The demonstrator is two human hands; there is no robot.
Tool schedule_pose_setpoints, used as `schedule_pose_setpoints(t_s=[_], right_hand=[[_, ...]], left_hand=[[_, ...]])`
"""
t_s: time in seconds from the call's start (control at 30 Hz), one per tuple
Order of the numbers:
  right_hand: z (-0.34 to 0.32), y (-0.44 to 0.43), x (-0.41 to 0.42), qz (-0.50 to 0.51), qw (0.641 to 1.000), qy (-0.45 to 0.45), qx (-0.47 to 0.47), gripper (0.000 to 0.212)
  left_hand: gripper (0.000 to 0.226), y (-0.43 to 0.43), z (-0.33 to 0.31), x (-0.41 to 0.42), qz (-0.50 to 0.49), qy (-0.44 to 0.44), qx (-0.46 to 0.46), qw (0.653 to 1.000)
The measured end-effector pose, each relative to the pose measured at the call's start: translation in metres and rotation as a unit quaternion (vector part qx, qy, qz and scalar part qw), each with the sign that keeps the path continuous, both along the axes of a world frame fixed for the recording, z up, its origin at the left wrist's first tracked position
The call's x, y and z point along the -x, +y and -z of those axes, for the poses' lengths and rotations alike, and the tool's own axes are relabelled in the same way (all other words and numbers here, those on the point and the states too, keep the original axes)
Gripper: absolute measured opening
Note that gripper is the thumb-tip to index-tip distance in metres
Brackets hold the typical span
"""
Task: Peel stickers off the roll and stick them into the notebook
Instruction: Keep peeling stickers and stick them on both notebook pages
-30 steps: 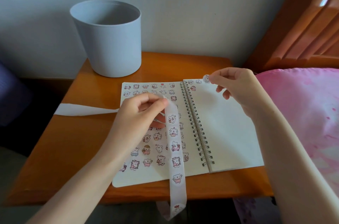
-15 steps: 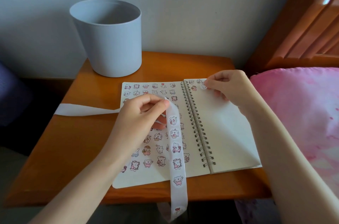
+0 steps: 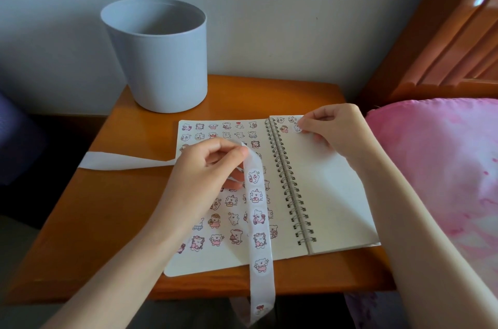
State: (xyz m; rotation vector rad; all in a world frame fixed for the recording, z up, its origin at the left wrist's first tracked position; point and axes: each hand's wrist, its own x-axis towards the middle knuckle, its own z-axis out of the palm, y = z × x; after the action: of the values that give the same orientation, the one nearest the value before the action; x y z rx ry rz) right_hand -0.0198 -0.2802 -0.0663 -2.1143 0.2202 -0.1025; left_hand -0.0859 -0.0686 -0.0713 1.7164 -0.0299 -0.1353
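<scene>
An open spiral notebook (image 3: 323,194) lies on the wooden bedside table (image 3: 113,210). Its left page is covered with several cartoon stickers; the right page has a few in its top left corner. My left hand (image 3: 207,169) pinches the white sticker strip (image 3: 258,223) above the left page; the strip hangs over the table's front edge. Its peeled white backing (image 3: 121,161) trails off to the left. My right hand (image 3: 331,129) holds a small round sticker (image 3: 297,127) at its fingertips, down on the top of the right page.
A grey plastic bin (image 3: 159,59) stands at the table's back left, against the wall. A pink pillow (image 3: 436,161) lies right of the table, under a wooden headboard (image 3: 444,40).
My right hand came down from above the page's top edge and brought the sticker onto the right page. My left hand and the strip barely moved.
</scene>
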Motion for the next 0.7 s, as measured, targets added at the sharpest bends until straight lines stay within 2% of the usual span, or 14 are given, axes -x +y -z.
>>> schedule_pose_setpoints(t_s=[0.37, 0.57, 0.7], right_hand=[[0.006, 0.004, -0.004, 0.019, 0.999, -0.020, 0.029, 0.018], [0.011, 0.006, -0.005, 0.023, 0.997, -0.034, 0.070, 0.006], [0.013, 0.003, -0.006, 0.025, 0.997, -0.035, 0.057, 0.011]], left_hand=[[0.011, 0.000, 0.002, 0.000, -0.002, -0.003, 0.000, 1.000], [0.012, 0.000, 0.002, -0.001, 0.002, -0.003, -0.003, 1.000], [0.012, 0.001, 0.003, -0.001, 0.001, -0.006, -0.006, 1.000]])
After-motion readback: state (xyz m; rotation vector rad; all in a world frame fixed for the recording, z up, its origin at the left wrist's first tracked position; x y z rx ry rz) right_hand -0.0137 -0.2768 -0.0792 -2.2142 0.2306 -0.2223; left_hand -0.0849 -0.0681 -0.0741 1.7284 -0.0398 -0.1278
